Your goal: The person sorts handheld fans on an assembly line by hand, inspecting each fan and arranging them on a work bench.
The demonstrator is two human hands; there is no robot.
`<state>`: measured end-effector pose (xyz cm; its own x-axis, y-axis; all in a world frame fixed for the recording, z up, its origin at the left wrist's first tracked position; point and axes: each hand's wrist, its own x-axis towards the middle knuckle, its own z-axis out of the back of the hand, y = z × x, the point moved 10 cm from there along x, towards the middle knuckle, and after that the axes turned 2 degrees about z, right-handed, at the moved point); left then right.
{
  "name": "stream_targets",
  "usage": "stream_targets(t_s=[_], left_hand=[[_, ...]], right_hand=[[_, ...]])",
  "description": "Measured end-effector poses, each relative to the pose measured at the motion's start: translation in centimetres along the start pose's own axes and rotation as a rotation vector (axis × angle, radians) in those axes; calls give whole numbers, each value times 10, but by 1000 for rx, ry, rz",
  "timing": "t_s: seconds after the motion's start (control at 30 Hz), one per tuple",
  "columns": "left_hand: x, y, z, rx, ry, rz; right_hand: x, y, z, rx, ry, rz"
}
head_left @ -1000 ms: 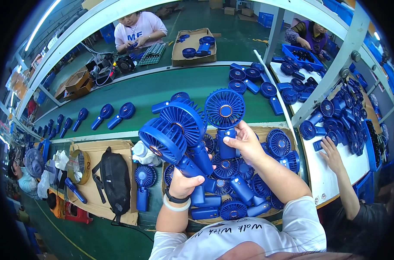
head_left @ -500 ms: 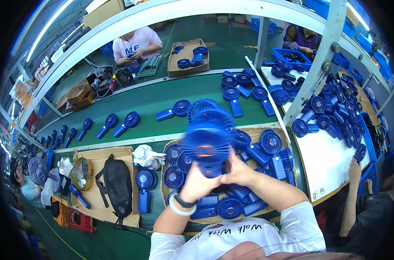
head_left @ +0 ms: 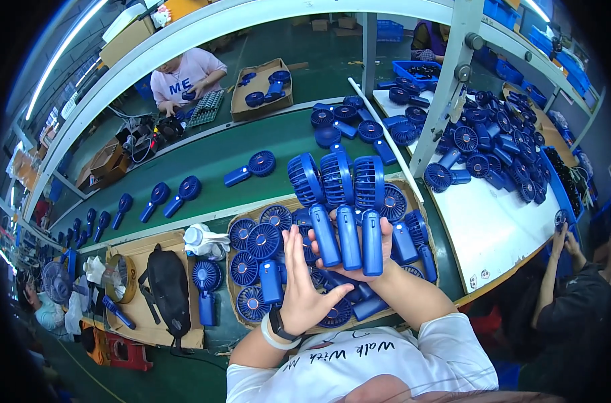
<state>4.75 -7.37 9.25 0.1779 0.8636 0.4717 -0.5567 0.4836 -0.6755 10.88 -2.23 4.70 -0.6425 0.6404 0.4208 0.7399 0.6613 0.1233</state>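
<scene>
So the right hand (head_left: 376,252) had a clenched grip around three blue handheld fans (head_left: 346,201), heads pointing far, right above the cardboard tray (head_left: 413,188) of more fans on the counter (head_left: 205,161). Left hand (head_left: 302,289) was released, flat against their handles.

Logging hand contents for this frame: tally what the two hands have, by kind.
Blue handheld fans resting on the right hand, side by side: 3
Wristbands on the left hand wrist: 2, a dark one and a white one
Total: 5
</scene>
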Motion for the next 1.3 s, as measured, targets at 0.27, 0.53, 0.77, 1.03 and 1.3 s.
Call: stream_targets(t_s=[0.27,0.53,0.77,1.03,1.3], left_hand=[[-20,-39,-44,221,132,-365],[-68,102,36,792,-21,539],[-84,146,9,-1454,-136,788],[-45,127,-9,-1805,-107,643],[-32,150,1,-653,-261,666]], right_hand=[[-49,25,-3,-404,-457,54],[-343,296,-15,-1510,-1524,689],[-435,434,20,-1755,-1687,638],[-333,409,-6,-2876,-1605,548],[-103,143,-12,-2400,-676,-38]])
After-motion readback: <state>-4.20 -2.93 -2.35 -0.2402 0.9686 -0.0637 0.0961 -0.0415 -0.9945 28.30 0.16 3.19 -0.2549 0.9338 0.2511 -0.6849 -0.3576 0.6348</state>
